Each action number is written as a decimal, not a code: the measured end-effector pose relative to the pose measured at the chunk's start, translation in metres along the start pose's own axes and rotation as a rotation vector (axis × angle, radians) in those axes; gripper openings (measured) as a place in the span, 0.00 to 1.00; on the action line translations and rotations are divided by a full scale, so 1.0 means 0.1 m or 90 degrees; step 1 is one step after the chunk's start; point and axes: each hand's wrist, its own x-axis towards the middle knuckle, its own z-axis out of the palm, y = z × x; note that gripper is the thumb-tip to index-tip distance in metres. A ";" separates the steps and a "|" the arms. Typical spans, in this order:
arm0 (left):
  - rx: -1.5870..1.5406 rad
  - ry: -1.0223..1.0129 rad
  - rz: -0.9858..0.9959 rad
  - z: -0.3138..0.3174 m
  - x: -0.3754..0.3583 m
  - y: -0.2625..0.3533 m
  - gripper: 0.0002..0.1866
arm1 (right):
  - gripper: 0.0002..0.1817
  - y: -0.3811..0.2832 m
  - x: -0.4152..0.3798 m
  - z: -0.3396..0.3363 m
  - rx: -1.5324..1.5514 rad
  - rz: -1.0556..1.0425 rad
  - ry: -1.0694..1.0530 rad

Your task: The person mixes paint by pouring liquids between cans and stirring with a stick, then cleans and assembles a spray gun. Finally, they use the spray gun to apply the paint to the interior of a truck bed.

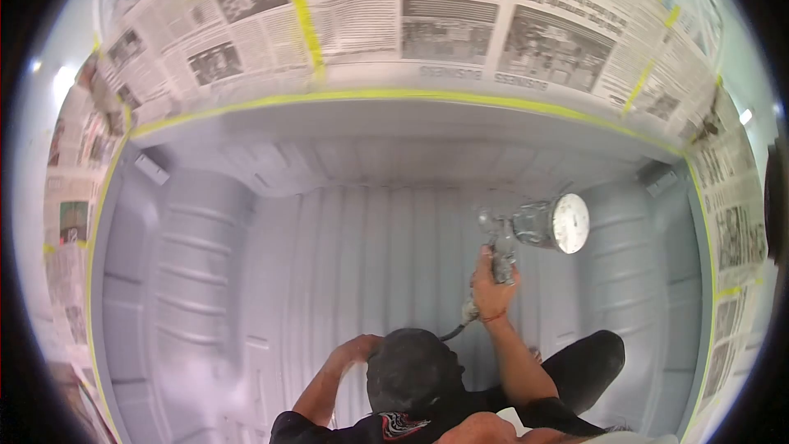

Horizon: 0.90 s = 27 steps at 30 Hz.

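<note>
My right hand (495, 289) is wrapped round the grip of a spray gun (503, 259), in front of me and right of the middle. A clear cup with a whitish round end (570, 224) sticks out to the right from the gun, tilted on its side. From the bottom of the grip a dark air hose (457, 331) runs down behind my bent knee (415, 372). My left hand (362, 349) lies against the far side of that knee, its fingers hidden, so its grip cannot be made out.
Around me is a grey ribbed truck bed (329, 255), with a bulging wheel arch (197, 263) on the left and another (612, 255) on the right. Newspaper masking (362, 16) and yellow tape (394, 94) line its rim. My other knee (604, 353) is bent at right.
</note>
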 end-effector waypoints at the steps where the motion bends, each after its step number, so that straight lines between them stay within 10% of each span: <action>1: 0.061 0.004 0.021 -0.05 -0.09 0.05 0.27 | 0.09 -0.07 -0.09 0.14 0.016 0.008 -0.052; 5: -0.040 0.482 0.165 0.09 -0.12 0.38 0.35 | 0.09 -0.14 -0.38 0.56 0.084 -0.004 -0.178; 7: -0.170 0.536 0.258 -0.14 -0.26 0.89 0.38 | 0.10 -0.01 -0.41 0.64 -0.281 -0.535 -0.195; 9: -0.037 0.720 0.336 -0.31 -0.25 1.26 0.43 | 0.18 -0.66 -0.47 0.74 -0.054 -0.152 -0.389; 15: -0.004 0.422 0.388 -0.51 -0.22 1.29 0.41 | 0.35 -0.74 -0.51 0.92 -0.235 -0.147 -0.598; 21: -0.366 0.679 0.214 -0.23 -0.04 1.17 0.26 | 0.46 -0.72 -0.54 0.95 -0.364 -0.278 -0.706; 23: -0.485 0.699 0.421 -0.29 -0.05 1.23 0.21 | 0.48 -0.77 -0.54 0.92 -0.348 -0.324 -0.710; 27: -0.625 0.777 0.169 -0.56 -0.34 1.42 0.21 | 0.46 -0.67 0.00 0.57 -0.418 -0.478 -0.988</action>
